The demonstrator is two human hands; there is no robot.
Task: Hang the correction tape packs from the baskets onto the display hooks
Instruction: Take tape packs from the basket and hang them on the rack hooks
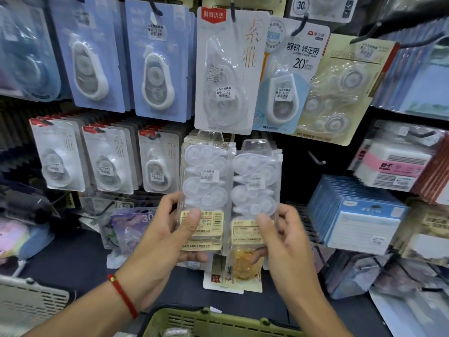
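I hold two stacks of clear blister correction tape packs side by side in front of the display. My left hand (170,229) grips the left stack (206,186) by its lower end, thumb on the yellow label. My right hand (286,237) grips the right stack (255,186) the same way. Each pack shows white tape refills above a yellow card. A bare display hook (315,159) sticks out just right of the right stack. The green basket (206,319) sits below my hands at the bottom edge.
Rows of hung correction tape packs (223,69) fill the wall above and to the left. Blue notepads (359,215) and sticky notes (398,164) hang at right. A grey basket (26,300) sits at lower left. An orange tape pack (233,271) lies on the dark shelf.
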